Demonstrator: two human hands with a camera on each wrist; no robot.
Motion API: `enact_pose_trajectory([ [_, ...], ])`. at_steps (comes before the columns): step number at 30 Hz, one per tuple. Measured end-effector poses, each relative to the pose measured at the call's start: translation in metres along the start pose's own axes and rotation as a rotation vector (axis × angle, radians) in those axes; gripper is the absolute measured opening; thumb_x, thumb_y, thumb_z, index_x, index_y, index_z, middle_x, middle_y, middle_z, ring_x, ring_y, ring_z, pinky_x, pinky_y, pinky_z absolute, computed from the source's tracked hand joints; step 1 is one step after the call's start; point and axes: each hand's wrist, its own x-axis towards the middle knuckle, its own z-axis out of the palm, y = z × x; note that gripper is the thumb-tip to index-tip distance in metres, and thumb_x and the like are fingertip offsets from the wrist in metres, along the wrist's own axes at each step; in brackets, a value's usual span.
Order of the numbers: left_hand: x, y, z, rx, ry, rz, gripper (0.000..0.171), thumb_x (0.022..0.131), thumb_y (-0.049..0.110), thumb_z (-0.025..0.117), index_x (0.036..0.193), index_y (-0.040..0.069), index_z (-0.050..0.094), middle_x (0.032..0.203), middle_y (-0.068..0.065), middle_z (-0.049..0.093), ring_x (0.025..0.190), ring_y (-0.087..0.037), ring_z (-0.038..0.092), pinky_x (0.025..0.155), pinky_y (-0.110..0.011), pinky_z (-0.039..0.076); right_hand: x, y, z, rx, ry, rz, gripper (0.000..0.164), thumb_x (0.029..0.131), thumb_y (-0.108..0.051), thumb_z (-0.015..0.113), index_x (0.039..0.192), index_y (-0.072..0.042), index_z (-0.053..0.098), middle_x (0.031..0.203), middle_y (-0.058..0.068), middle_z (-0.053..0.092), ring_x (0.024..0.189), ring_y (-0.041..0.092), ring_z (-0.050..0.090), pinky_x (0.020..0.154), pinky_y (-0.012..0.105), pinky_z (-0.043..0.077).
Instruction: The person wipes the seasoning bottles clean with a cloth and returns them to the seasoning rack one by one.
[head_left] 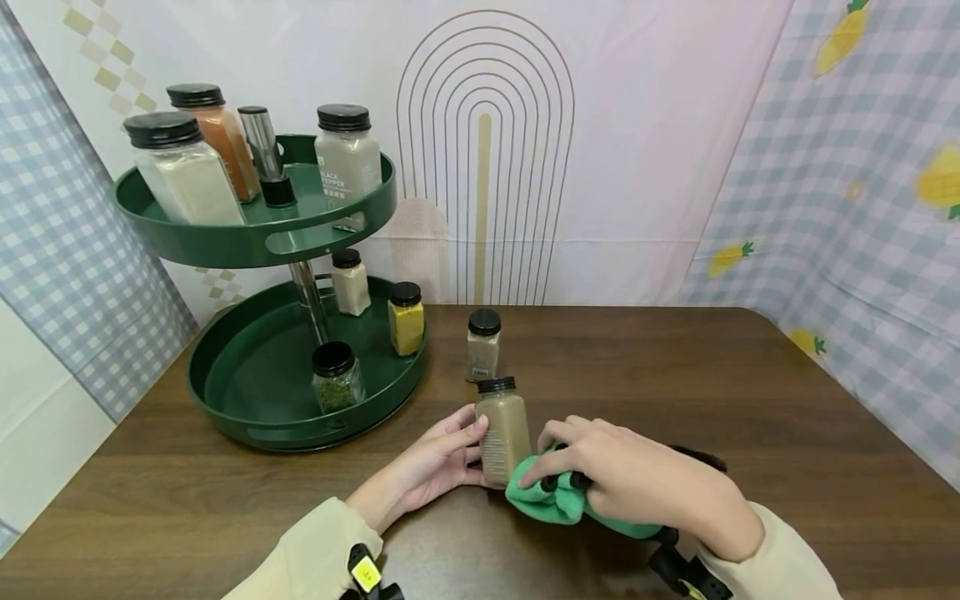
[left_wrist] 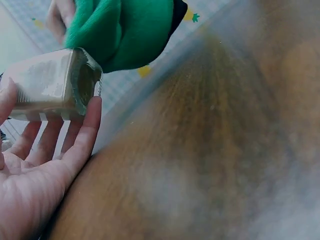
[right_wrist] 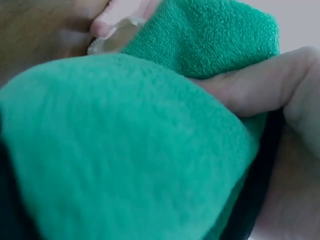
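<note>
My left hand (head_left: 442,458) holds a square spice jar (head_left: 504,433) with a black lid and beige powder inside, thumb on one side and fingers round the other. In the left wrist view the bottom of the jar (left_wrist: 45,85) is raised off the table and faces the camera. A green cloth (head_left: 551,492) with dark edging is bunched in my right hand (head_left: 615,467), against the jar's lower right side. The cloth (right_wrist: 125,145) fills most of the right wrist view and hides much of the jar there.
Just behind the held jar stands a smaller black-lidded jar (head_left: 483,346). At left is a two-tier green rack (head_left: 247,429); several spice jars and a silver-and-black grinder (head_left: 266,154) stand on its tiers. The brown table (head_left: 675,367) meets a patterned cloth backdrop.
</note>
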Motion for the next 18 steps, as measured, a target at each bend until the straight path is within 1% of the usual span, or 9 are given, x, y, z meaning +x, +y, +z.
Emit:
enact_pose_trajectory([
  [2,0.0,-0.001,-0.001,-0.01,0.004,-0.001,0.049,0.098,0.028,0.046,0.14,0.013,0.025,0.129,-0.01,0.047,0.117,-0.026,0.051,0.094,-0.051,0.043,-0.002,0.001,-0.003,0.009,0.01,0.007,0.074,0.069,0.016,0.041,0.111,-0.04,0.064,0.101,-0.013,0.053,0.089,0.008,0.05,0.074,0.024,0.042],
  [4,0.0,-0.001,-0.001,-0.02,0.002,0.0,0.05,0.098,0.028,0.047,0.14,0.013,0.025,0.127,-0.01,0.048,0.115,-0.027,0.052,0.094,-0.051,0.043,-0.004,0.004,-0.006,0.003,0.069,0.016,0.074,0.069,0.017,0.042,0.113,-0.039,0.063,0.101,-0.014,0.053,0.087,0.007,0.049,0.072,0.023,0.043],
  [6,0.001,-0.001,-0.002,-0.021,-0.012,0.004,0.051,0.098,0.027,0.048,0.141,0.012,0.025,0.127,-0.009,0.049,0.114,-0.026,0.053,0.094,-0.051,0.043,-0.004,0.006,-0.007,-0.035,0.172,0.035,0.072,0.069,0.017,0.044,0.114,-0.036,0.064,0.101,-0.013,0.054,0.087,0.006,0.05,0.073,0.024,0.045],
  [9,0.0,-0.002,-0.002,-0.011,-0.04,0.017,0.052,0.097,0.024,0.049,0.141,0.013,0.025,0.126,-0.008,0.051,0.113,-0.025,0.054,0.092,-0.048,0.044,-0.001,0.008,-0.005,-0.085,0.332,0.087,0.069,0.07,0.017,0.049,0.119,-0.031,0.062,0.106,-0.007,0.055,0.089,0.009,0.053,0.074,0.029,0.047],
  [10,0.0,-0.002,-0.002,-0.005,-0.049,0.023,0.051,0.096,0.023,0.05,0.14,0.014,0.025,0.126,-0.007,0.052,0.112,-0.025,0.055,0.091,-0.047,0.045,0.001,0.009,-0.004,-0.096,0.377,0.104,0.069,0.07,0.017,0.05,0.121,-0.029,0.061,0.107,-0.005,0.056,0.091,0.011,0.054,0.076,0.031,0.048],
  [12,0.0,-0.002,-0.002,0.008,-0.064,0.032,0.049,0.095,0.02,0.052,0.137,0.015,0.027,0.124,-0.006,0.053,0.111,-0.023,0.056,0.09,-0.045,0.046,0.005,0.008,0.0,-0.101,0.438,0.128,0.07,0.07,0.017,0.051,0.124,-0.028,0.06,0.11,-0.002,0.055,0.095,0.014,0.055,0.077,0.033,0.048],
  [13,0.0,-0.002,-0.002,0.014,-0.068,0.034,0.048,0.094,0.019,0.053,0.135,0.016,0.028,0.123,-0.005,0.053,0.11,-0.023,0.056,0.089,-0.044,0.046,0.007,0.008,0.002,-0.097,0.457,0.131,0.072,0.069,0.017,0.051,0.125,-0.027,0.059,0.111,-0.001,0.055,0.096,0.016,0.055,0.078,0.034,0.048],
  [15,0.0,-0.002,-0.002,0.02,-0.067,0.033,0.045,0.093,0.018,0.054,0.131,0.018,0.03,0.121,-0.003,0.053,0.109,-0.021,0.057,0.088,-0.043,0.047,0.011,0.008,0.006,-0.09,0.471,0.12,0.074,0.068,0.018,0.051,0.127,-0.027,0.057,0.113,0.0,0.054,0.099,0.018,0.055,0.079,0.035,0.049],
  [18,0.0,-0.001,-0.001,0.022,-0.06,0.026,0.039,0.093,0.018,0.053,0.126,0.02,0.033,0.12,-0.003,0.053,0.107,-0.02,0.058,0.087,-0.042,0.047,0.013,0.008,0.011,-0.102,0.446,0.097,0.076,0.067,0.019,0.051,0.128,-0.026,0.056,0.113,0.003,0.054,0.097,0.018,0.055,0.078,0.034,0.048],
])
